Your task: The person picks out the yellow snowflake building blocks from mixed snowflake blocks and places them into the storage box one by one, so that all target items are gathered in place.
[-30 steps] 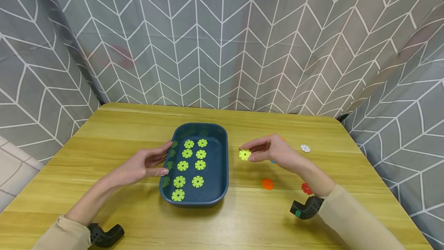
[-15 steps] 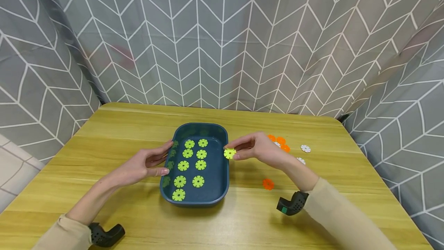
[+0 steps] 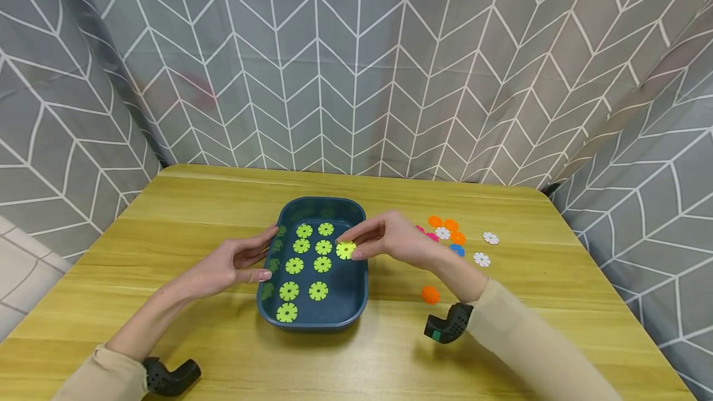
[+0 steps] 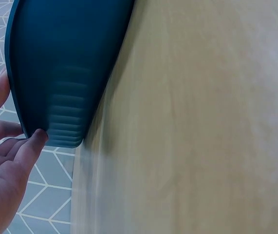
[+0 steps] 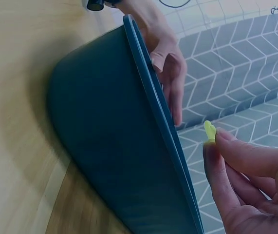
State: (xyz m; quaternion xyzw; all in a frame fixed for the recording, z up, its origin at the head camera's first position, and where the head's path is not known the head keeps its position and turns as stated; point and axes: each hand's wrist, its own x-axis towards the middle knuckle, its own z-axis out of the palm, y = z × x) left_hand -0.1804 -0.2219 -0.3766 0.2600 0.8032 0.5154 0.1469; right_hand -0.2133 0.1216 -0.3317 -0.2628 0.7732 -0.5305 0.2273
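Observation:
A dark blue rectangular tray [image 3: 342,308] stands on the table, with several yellow-green notched plastic discs [image 3: 318,291] lying in two columns on its floor. My left hand [image 3: 223,268] grips the tray's left rim; in the left wrist view one fingertip [image 4: 40,135] presses on the outer wall. Between thumb and fingertips, my right hand [image 3: 390,241] pinches another yellow-green notched disc [image 3: 345,250] above the right half of the tray. From the right wrist view, this held disc [image 5: 210,130] appears edge-on, raised over the rim.
Right of the tray lie several orange discs [image 3: 451,225], white discs [image 3: 481,259], a blue disc [image 3: 457,250] and pink discs [image 3: 432,237] partly behind the right hand. One orange disc [image 3: 430,294] lies apart, nearer the front. A patterned curtain [image 3: 334,79] hangs behind the wooden table [image 3: 195,203].
My right hand has carried the yellow-green disc leftward, from beside the tray across its right rim to above its inside. The left hand has stayed at the left rim.

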